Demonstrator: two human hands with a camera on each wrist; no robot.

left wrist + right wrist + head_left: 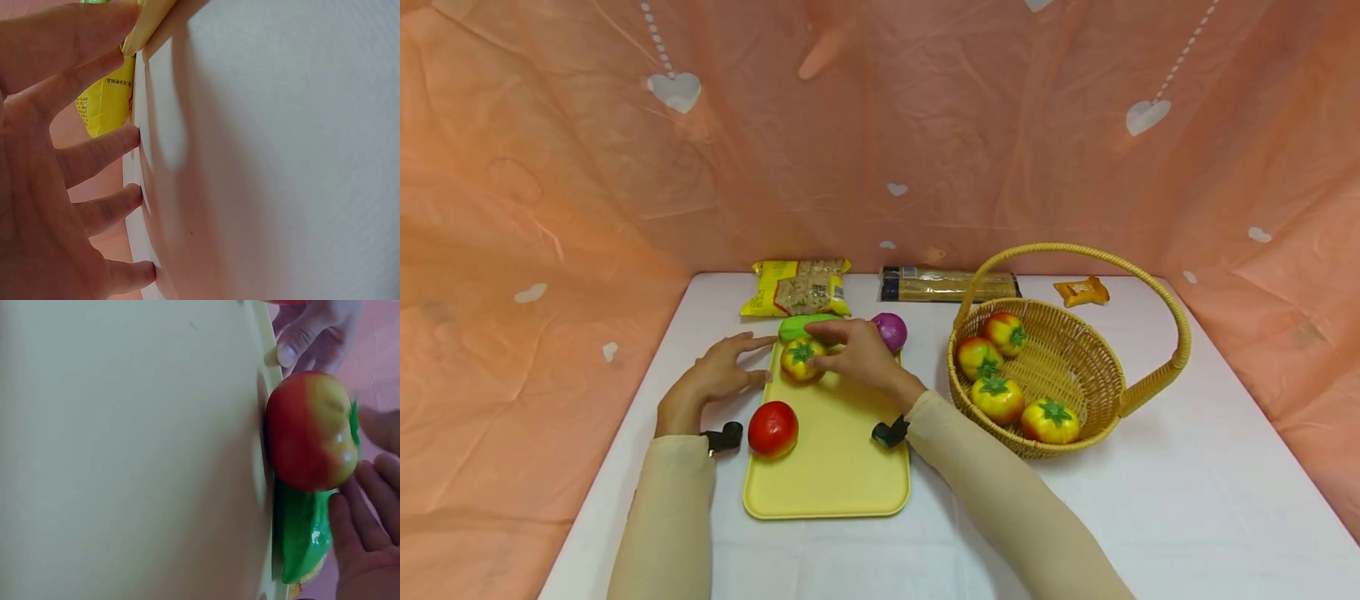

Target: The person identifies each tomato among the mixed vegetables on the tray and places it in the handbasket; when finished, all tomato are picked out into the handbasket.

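Observation:
A yellow-and-red persimmon [802, 360] with a green leafy top sits near the far left corner of the yellow tray [827, 487]. My right hand [861, 354] is close against it; in the right wrist view the fingers are nearly straight and spread beside the persimmon [309, 431], not curled round it. At the tray's left edge is my left hand [718, 371], fingers spread. In the left wrist view its thumb [69, 40] meets the tray rim. A red tomato [772, 429] rests on the tray's left side. Behind the persimmon lies a long green vegetable [797, 326].
A wicker basket [1105, 367] with a tall handle stands at right, holding several persimmons [997, 400]. A purple onion [891, 332] sits by the tray's far right corner. Along the back lie a yellow food bag [801, 287], a noodle pack [947, 284] and a small orange packet [1082, 291].

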